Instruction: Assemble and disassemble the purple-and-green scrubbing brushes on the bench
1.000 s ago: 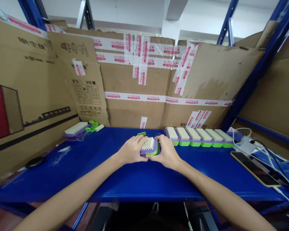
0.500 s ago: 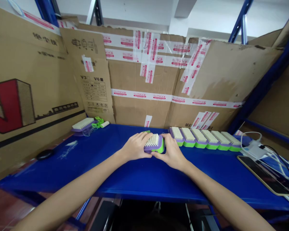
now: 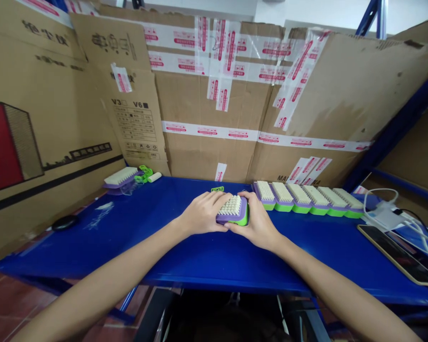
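Observation:
A brush block with cream bristles on top, a purple layer and a green base is held over the middle of the blue table. My left hand grips its left side, fingers laid over part of the bristles. My right hand wraps its right end, thumb at the lower front edge. Just behind my left fingers lies a small green piece. Several similar brush blocks stand in a row to the right of my hands, bristles up.
At the back left are a purple brush piece, green plastic parts and a cream roll. A black oval object lies at the left. A phone, cables and a white adapter occupy the right. Cardboard walls border the back.
The view has tilted downward and come a little closer. Both hands still hold the brush block, and the small green piece behind them shows more fully.

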Tool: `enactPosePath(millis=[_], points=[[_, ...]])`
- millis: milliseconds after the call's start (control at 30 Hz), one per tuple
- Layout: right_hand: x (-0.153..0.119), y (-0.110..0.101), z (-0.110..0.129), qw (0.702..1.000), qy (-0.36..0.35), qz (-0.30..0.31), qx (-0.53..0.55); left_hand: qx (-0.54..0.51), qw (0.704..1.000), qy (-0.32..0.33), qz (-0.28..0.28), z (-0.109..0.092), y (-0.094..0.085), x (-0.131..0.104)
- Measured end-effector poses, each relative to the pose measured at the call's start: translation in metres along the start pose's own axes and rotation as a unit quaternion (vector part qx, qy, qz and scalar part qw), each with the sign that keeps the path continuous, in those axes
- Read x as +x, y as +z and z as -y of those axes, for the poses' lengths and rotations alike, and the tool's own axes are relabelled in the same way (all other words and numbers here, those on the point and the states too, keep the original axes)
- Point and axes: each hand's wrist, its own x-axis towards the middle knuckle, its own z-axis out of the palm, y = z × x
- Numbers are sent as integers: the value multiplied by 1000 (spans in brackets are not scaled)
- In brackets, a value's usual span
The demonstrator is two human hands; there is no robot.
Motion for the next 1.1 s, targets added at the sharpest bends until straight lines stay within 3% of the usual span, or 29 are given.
enactPosePath(millis=[200, 1100], points=[[-1, -2, -1, 1000, -14, 13, 14, 5, 1000, 8, -1, -3, -8, 4], [1, -4, -13, 998, -34, 50, 11, -18, 1000, 2, 6, -1, -1, 1]])
